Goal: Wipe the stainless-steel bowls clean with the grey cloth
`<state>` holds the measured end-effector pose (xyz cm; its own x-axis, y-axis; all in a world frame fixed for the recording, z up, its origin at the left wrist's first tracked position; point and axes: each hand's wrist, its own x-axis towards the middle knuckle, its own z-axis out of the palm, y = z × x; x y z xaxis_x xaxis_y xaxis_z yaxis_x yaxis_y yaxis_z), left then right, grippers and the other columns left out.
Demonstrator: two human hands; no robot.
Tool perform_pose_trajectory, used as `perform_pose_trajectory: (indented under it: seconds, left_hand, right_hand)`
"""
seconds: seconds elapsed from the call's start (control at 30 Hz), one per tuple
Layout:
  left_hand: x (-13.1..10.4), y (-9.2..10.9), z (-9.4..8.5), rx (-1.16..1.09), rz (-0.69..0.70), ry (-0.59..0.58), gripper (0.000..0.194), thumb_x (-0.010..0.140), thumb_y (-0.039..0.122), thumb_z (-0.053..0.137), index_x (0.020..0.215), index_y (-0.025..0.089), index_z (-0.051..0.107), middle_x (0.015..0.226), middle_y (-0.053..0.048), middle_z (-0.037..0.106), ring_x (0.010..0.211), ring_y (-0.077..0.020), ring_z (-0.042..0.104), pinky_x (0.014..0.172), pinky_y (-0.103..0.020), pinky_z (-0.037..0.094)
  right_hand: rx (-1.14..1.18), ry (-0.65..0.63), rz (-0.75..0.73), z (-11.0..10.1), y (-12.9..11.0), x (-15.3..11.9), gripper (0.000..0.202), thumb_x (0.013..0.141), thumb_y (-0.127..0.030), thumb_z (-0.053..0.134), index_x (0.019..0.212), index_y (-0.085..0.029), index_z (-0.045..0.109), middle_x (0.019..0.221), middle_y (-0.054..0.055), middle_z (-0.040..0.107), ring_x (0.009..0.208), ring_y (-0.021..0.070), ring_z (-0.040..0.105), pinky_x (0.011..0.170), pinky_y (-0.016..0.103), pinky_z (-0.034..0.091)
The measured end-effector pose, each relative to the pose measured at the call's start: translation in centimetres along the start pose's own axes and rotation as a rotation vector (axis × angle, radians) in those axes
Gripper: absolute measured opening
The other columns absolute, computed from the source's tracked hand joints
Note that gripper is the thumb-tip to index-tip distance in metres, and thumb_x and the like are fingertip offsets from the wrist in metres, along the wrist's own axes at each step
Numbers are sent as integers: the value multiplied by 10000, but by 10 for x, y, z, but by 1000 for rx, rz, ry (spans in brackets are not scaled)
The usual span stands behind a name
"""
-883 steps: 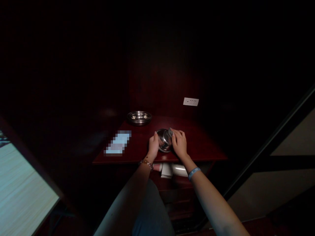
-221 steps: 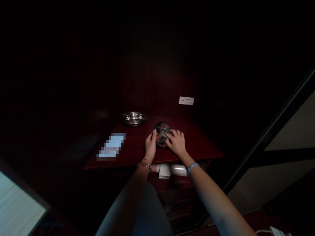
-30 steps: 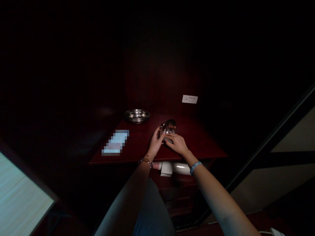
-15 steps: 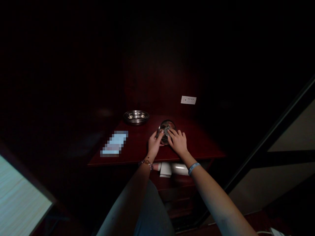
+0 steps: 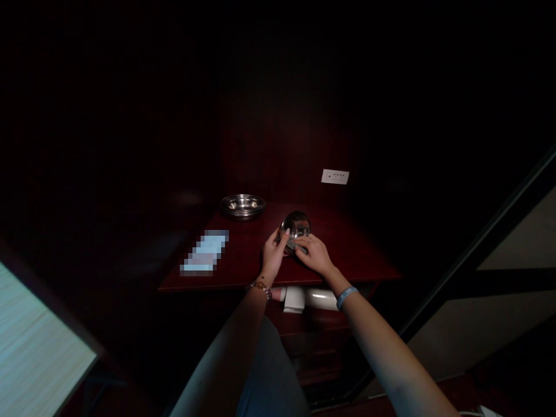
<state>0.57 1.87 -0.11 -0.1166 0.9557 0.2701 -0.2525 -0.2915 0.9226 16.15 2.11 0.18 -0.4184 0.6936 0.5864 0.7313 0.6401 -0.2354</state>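
Observation:
A shiny round metal bowl point(image 5: 296, 223) is tilted up over the front half of the red-brown shelf top, its hollow side facing me. My left hand point(image 5: 273, 253) grips its left rim, with the thumb over the inner face. My right hand point(image 5: 314, 252) is at the lower right of the bowl, its fingers bent and pressing a small grey-green pad point(image 5: 291, 244) against the lower inner side. What the pad is made of is too small to tell. Part of the bowl's lower rim is hidden by my hands.
Stacked metal bowls point(image 5: 242, 206) stand at the back left of the shelf top point(image 5: 243, 263). A blurred-out pale flat item point(image 5: 205, 253) lies at the left front. Below are a white box point(image 5: 294, 299) and a pale roll point(image 5: 321, 299). A wall socket point(image 5: 335, 176) is behind.
My right hand has slid down inside the bowl, taking the pad from the middle to the lower side. The fingers are more bent. My left hand keeps its hold.

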Motion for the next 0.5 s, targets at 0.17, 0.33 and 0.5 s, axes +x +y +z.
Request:
perform_pose_trajectory:
  seconds: [0.17,0.33,0.5]
  left_hand:
    - [-1,-1,1,-23,-20,-29,656,749,555,699,1282,185,603,1032,-90,731,793,-191,700,565,-244,561]
    - [-2,2,2,-31,-26,-12,636,751,554,706,1270,203,592,1065,-97,716,858,-216,704,627,-291,587]
    - [0,0,-2,-39,-6,47,541,803,593,630,1168,194,624,1108,-106,697,897,-220,697,654,-303,595]
  right_hand:
    - [541,43,153,6,17,2,359,914,-431,503,769,-183,719,873,33,736,861,192,650,844,314,484]
    - [1070,184,542,9,30,4,401,789,-553,606,816,-166,709,727,4,715,659,170,631,616,258,486]
    - [1206,301,604,9,32,8,390,751,-508,618,948,-182,700,953,27,751,881,193,680,779,285,530]
